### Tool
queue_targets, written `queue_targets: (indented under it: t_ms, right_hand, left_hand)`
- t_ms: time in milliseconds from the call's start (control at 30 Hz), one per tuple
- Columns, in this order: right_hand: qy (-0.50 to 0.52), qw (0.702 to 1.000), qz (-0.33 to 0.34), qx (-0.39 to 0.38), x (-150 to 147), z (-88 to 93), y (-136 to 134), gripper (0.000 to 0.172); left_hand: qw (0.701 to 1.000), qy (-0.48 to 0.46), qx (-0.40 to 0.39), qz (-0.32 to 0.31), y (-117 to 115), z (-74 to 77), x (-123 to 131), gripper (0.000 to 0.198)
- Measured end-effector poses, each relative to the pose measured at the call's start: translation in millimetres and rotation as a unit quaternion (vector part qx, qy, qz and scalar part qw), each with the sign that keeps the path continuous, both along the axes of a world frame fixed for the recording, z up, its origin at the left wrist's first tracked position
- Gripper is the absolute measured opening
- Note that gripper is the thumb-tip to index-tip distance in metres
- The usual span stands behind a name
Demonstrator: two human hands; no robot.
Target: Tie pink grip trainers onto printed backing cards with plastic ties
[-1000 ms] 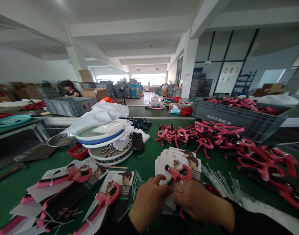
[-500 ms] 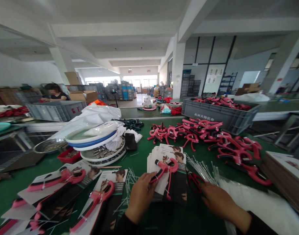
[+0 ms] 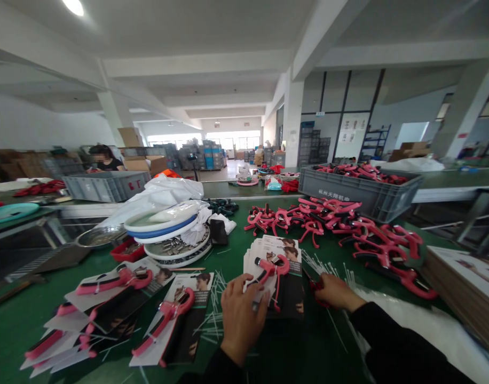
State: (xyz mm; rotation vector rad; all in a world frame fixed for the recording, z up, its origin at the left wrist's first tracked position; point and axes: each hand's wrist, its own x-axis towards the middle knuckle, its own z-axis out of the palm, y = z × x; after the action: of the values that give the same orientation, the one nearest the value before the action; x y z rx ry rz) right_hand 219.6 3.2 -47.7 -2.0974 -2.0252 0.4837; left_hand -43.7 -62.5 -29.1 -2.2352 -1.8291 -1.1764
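Observation:
A pair of pink-handled pliers (image 3: 282, 266) lies on the top printed card (image 3: 293, 298) of a stack in front of me. My left hand (image 3: 244, 309) has its fingers and thumb closed about the left handle of these pliers, at the card's edge. To the right of the stack, my right hand (image 3: 336, 291) is closed on red-handled scissors (image 3: 317, 293), whose blades point away toward the stack. White cable ties (image 3: 314, 261) lie just beyond that hand. Left of my left hand, another pair of pink pliers (image 3: 170, 314) rests on its own card.
Many pink pliers (image 3: 332, 213) are heaped at the back, before a grey crate (image 3: 356, 197) holding more. Carded pliers (image 3: 104, 298) pile up at left, below round trays (image 3: 176, 256) of metal parts. A card stack (image 3: 460, 288) stands at right. A person (image 3: 106, 160) sits far left.
My right hand has moved left and closed on the scissors, which have shifted slightly. My left hand has turned, with its thumb closer to the pliers' handle. The view has swung slightly.

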Motion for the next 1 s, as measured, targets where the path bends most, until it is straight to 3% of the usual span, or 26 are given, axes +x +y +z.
queue_targets:
  t_ms: [67,133,267,367,433,600,767,900,1000]
  right_hand:
    - [0.098,0.995,-0.017,-0.016,8.8,6.1,-9.3,0.015]
    - [0.191,0.981,-0.021,-0.019,16.3,12.4,-24.8,0.025]
    - [0.33,0.944,-0.019,-0.001,19.6,18.8,-56.8,0.036]
    - [0.415,0.909,-0.021,0.02,14.0,16.7,-63.6,0.037]
    - [0.42,0.907,-0.018,0.039,11.3,13.4,-58.2,0.038]
    - [0.339,0.933,0.006,0.123,17.1,8.4,-35.3,0.05]
    - [0.174,0.954,0.052,0.237,19.2,25.0,-34.1,0.044]
    - [0.001,0.945,0.165,0.281,-0.9,51.1,-44.0,0.038]
    - [-0.147,0.914,0.242,0.292,-21.9,69.1,-45.0,0.036]
  left_hand:
    - [0.999,0.029,-0.023,0.004,-1.4,11.6,6.1,0.017]
    - [0.998,0.049,-0.048,0.006,2.3,19.6,11.1,0.017]
    - [0.992,0.082,-0.093,-0.001,16.1,26.9,19.3,0.019]
    - [0.987,0.109,-0.121,-0.005,23.2,32.6,27.5,0.023]
    - [0.983,0.124,-0.136,-0.011,26.3,37.3,33.3,0.021]
    - [0.979,0.126,-0.157,-0.031,36.8,41.6,40.5,0.023]
    - [0.979,0.076,-0.182,-0.058,49.1,33.3,35.7,0.029]
    - [0.976,-0.013,-0.212,-0.046,54.1,24.1,30.0,0.028]
    - [0.961,-0.102,-0.252,-0.05,57.7,18.3,26.0,0.026]
